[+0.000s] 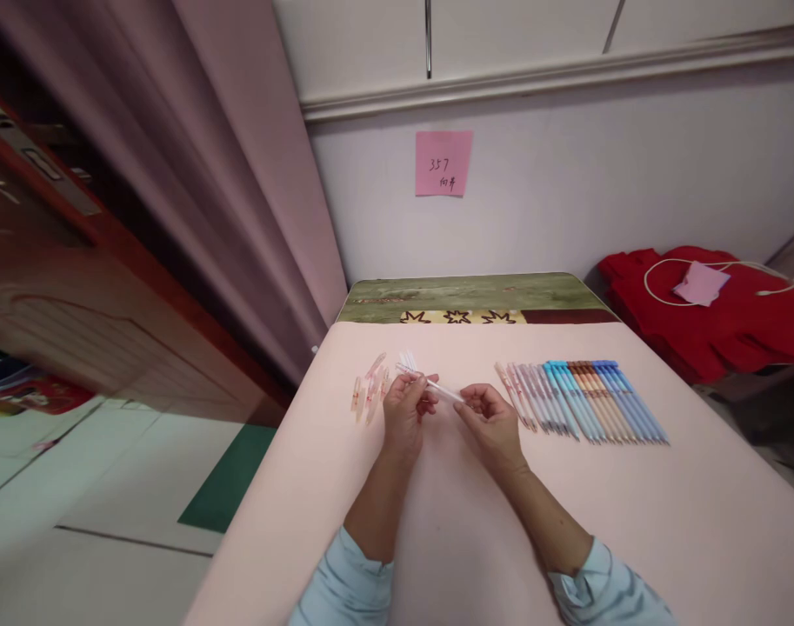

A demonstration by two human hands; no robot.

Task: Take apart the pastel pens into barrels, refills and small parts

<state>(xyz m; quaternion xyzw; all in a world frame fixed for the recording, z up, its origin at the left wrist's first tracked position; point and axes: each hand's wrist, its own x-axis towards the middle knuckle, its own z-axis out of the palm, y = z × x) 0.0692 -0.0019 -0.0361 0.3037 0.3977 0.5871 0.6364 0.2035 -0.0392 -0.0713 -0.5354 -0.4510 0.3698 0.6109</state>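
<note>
My left hand (pixel 406 407) and right hand (pixel 493 424) hold a slim white stick (pixel 444 392) over a pink-covered table (pixel 449 556).
My left thumb and fingers pinch the stick; my right fingertips close narrowly on its right end. It slants down to the right, between loose, pinkish see-through pieces (pixel 356 397) on my left and a neat row of coloured pens (pixel 583 402) on my right. Light grips, well in line, should serve best, I judge, with any push or turn running along its length.
</note>
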